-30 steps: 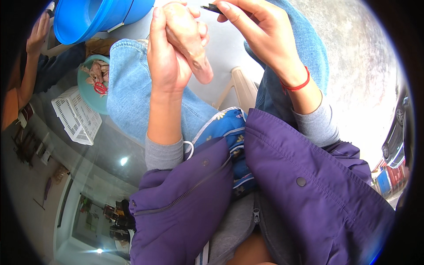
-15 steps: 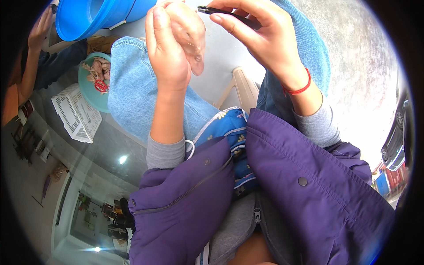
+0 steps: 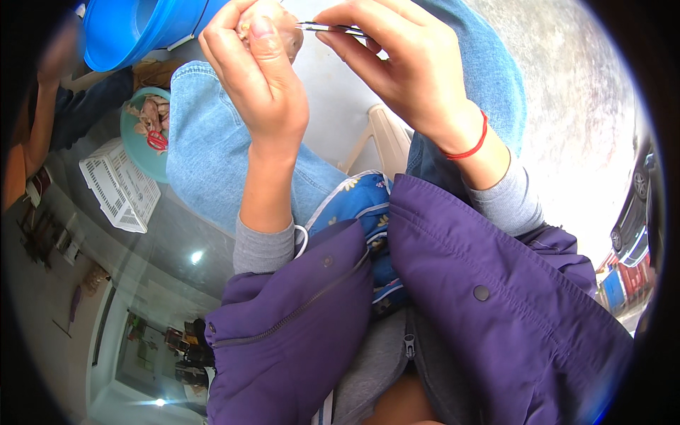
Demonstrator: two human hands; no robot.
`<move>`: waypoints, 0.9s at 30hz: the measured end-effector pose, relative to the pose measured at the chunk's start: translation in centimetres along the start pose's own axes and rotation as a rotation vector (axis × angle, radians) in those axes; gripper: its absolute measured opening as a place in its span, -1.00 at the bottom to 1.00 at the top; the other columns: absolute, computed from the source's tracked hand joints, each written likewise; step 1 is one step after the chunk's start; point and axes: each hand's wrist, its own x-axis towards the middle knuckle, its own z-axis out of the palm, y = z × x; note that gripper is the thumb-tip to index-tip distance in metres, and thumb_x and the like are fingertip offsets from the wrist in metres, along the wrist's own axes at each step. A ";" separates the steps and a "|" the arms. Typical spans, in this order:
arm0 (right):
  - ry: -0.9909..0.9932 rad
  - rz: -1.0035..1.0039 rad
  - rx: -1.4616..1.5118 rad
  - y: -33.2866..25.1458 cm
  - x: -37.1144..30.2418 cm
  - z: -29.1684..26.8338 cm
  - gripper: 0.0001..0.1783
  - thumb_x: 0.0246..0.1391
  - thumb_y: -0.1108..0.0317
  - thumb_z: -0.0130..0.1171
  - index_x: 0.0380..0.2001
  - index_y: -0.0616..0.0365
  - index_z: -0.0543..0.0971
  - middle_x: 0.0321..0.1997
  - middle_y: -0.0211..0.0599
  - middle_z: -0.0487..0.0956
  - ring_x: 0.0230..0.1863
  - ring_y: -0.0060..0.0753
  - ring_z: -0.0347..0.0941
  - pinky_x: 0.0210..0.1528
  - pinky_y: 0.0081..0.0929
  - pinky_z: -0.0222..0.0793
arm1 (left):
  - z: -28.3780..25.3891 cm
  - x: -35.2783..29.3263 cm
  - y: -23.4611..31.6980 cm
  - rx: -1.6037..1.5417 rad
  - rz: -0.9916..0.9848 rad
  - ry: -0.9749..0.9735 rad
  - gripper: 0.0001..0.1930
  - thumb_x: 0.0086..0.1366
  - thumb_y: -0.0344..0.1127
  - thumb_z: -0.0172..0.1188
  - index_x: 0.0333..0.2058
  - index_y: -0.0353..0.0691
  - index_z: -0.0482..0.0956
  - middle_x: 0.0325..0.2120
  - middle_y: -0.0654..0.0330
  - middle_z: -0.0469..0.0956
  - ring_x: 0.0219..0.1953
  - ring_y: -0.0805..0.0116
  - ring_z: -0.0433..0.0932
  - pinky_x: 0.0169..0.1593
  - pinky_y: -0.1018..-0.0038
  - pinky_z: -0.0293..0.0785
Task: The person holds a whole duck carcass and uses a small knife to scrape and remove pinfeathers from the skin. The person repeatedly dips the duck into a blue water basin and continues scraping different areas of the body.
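Observation:
At the top of the head view, my left hand (image 3: 265, 95) is closed around a pale, pinkish piece of raw poultry (image 3: 287, 30), its thumb pressed on top. The fingers hide part of the piece, and the picture's upper edge cuts it off. My right hand (image 3: 421, 67) pinches black tweezers (image 3: 338, 29) between thumb and fingers. Their thin metal tips point left and reach the right side of the poultry piece; whether they grip anything there is too small to tell.
A blue bucket (image 3: 127, 35) stands at the upper left. Below it, a teal basin (image 3: 134, 152) holds raw poultry pieces (image 3: 151, 113) and red-handled scissors (image 3: 157, 141). A white plastic basket (image 3: 117, 184) is beside the basin. Another person's arm (image 3: 46, 106) shows at the far left.
My left hand has turned and shifted left, bringing the poultry piece round. The tweezers have moved slightly left and down, their tips now at the piece.

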 end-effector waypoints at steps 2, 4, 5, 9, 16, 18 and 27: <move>0.008 -0.003 -0.001 0.0 0.1 -0.1 -0.80 0.01 0.56 0.33 -0.25 0.15 0.62 -0.36 -0.18 0.55 -0.34 -0.09 0.56 -0.32 -0.32 0.48 | 0.0 0.0 0.0 0.012 0.024 -0.008 -0.68 0.63 -0.15 -0.15 0.12 -0.24 0.40 -0.02 0.13 0.45 0.03 0.37 0.47 0.13 0.41 0.43; 0.008 0.000 0.002 0.0 0.1 -0.1 -0.80 0.02 0.56 0.32 -0.25 0.15 0.61 -0.36 -0.18 0.55 -0.34 -0.09 0.56 -0.32 -0.32 0.48 | 0.1 -0.2 0.0 0.000 0.030 -0.015 -0.68 0.63 -0.15 -0.15 0.12 -0.24 0.40 -0.03 0.13 0.45 0.03 0.37 0.47 0.12 0.41 0.43; 0.009 0.000 0.004 0.0 0.1 -0.1 -0.80 0.02 0.56 0.32 -0.25 0.15 0.61 -0.36 -0.18 0.55 -0.34 -0.09 0.56 -0.32 -0.32 0.48 | 0.1 -0.2 0.0 -0.006 0.034 -0.019 -0.68 0.63 -0.15 -0.15 0.12 -0.24 0.39 -0.03 0.13 0.45 0.02 0.38 0.47 0.12 0.41 0.43; 0.006 0.019 -0.001 0.1 0.0 0.0 -0.82 0.03 0.56 0.31 -0.26 0.15 0.61 -0.38 -0.16 0.56 -0.35 -0.06 0.56 -0.32 -0.31 0.47 | 0.1 -0.2 0.1 0.010 0.041 -0.026 -0.68 0.63 -0.15 -0.15 0.11 -0.25 0.39 -0.03 0.13 0.45 0.02 0.36 0.47 0.13 0.40 0.41; 0.011 0.055 0.012 0.3 -0.1 -0.3 -0.85 0.03 0.55 0.32 -0.30 0.15 0.61 -0.39 -0.15 0.56 -0.36 -0.05 0.55 -0.32 -0.30 0.46 | 0.2 -0.1 0.2 -0.004 0.014 -0.018 -0.67 0.64 -0.14 -0.16 0.09 -0.27 0.40 -0.04 0.13 0.44 0.01 0.36 0.46 0.15 0.39 0.38; 0.012 0.051 0.021 0.3 -0.2 -0.2 -0.85 0.03 0.55 0.32 -0.30 0.15 0.61 -0.40 -0.15 0.55 -0.36 -0.06 0.55 -0.33 -0.30 0.46 | 0.2 -0.1 0.2 -0.016 0.005 -0.014 -0.67 0.64 -0.14 -0.16 0.09 -0.27 0.40 -0.04 0.12 0.45 0.01 0.36 0.46 0.15 0.39 0.37; 0.021 0.039 -0.014 0.2 -0.1 0.1 -0.85 0.01 0.53 0.32 -0.31 0.15 0.61 -0.39 -0.17 0.55 -0.36 -0.07 0.55 -0.33 -0.29 0.47 | 0.2 -0.1 0.1 0.004 0.028 -0.012 -0.67 0.64 -0.16 -0.19 0.09 -0.28 0.39 -0.03 0.12 0.45 0.00 0.37 0.47 0.12 0.43 0.41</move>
